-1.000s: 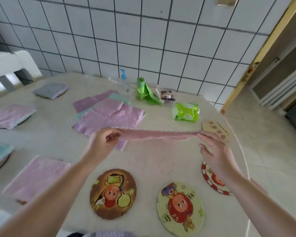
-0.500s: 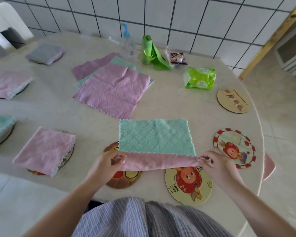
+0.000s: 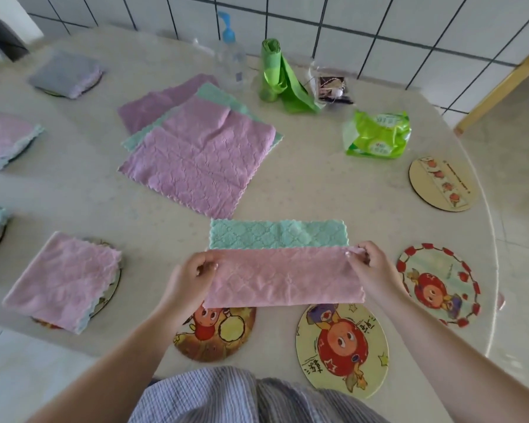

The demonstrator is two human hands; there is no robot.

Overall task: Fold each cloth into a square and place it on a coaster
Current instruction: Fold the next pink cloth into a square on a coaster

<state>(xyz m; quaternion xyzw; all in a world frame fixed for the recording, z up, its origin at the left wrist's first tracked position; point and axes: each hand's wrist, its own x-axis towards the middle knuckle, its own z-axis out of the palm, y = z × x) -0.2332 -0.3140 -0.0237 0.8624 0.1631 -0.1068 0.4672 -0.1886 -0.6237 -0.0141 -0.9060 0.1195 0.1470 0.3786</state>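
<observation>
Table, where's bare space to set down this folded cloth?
The table is bare between the wipes pack and the held cloth. Three coasters sit uncovered. Left side is crowded with cloths.

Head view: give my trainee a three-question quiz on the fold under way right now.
1. True or false: the left hand and right hand each pinch one end of the pink-and-mint quilted cloth.
2. Which face of it shows along the far strip? A pink B mint C grey
3. How many round picture coasters lie bare on the speckled beige table?

Key: 1 true; 2 B; 3 four, one partly under the cloth.
</observation>
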